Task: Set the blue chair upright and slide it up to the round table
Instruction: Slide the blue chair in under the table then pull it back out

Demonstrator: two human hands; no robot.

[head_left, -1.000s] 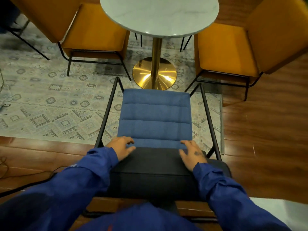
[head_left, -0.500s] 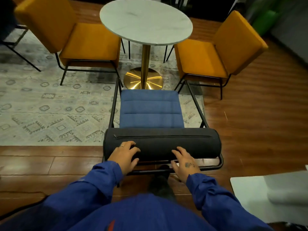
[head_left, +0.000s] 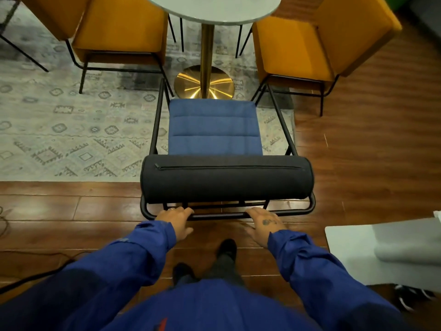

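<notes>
The blue chair (head_left: pixel 214 126) stands upright on its black metal frame, its seat facing the round table (head_left: pixel 214 8). The seat's front edge is close to the table's gold base (head_left: pixel 202 86). A black roll cushion (head_left: pixel 226 180) forms the chair's back, nearest me. My left hand (head_left: pixel 177 220) has its fingers over the low rear frame bar (head_left: pixel 219 215), thumb underneath. My right hand (head_left: pixel 265 223) lies on the same bar further right, fingertips on the tube. Both blue sleeves reach in from below.
Two yellow chairs (head_left: pixel 119 27) (head_left: pixel 303 41) flank the table left and right, close to the blue chair's front legs. A patterned rug (head_left: pixel 59 130) lies under them on the wooden floor. A grey-white object (head_left: pixel 386 252) sits at the right. My shoes (head_left: pixel 226 249) are behind the chair.
Both hands have dropped from the black roll cushion to the rear frame bar. The chair sits nearer the table's base than before, and the view has tilted down.
</notes>
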